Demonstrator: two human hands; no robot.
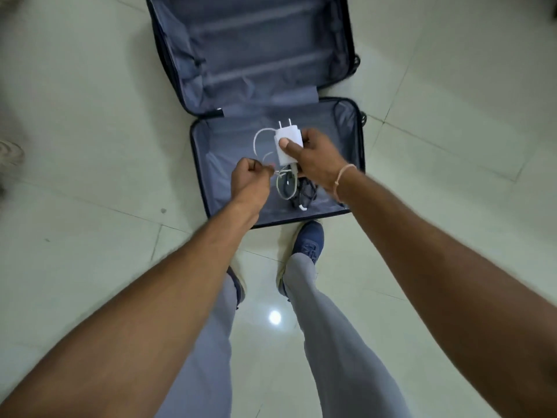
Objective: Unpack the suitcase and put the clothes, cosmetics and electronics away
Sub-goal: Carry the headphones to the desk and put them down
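Note:
A dark suitcase (199, 164) lies open on the floor, both grey-lined halves showing. Over the near half, my right hand (313, 158) grips a white two-pin charger plug (287, 143), thumb on its face. Its white cable (259, 140) loops to the left, and my left hand (251, 179) pinches that cable in curled fingers. Below the hands, more white cable and a dark bundle of cords (301, 191) lie on the lining, partly hidden by my right wrist.
Pale glossy floor tiles (90, 116) surround the case. My blue shoes (307, 239) stand right at its near edge. Someone's light shoe (10, 152) shows at the left border. The far half of the suitcase (256, 49) holds nothing visible.

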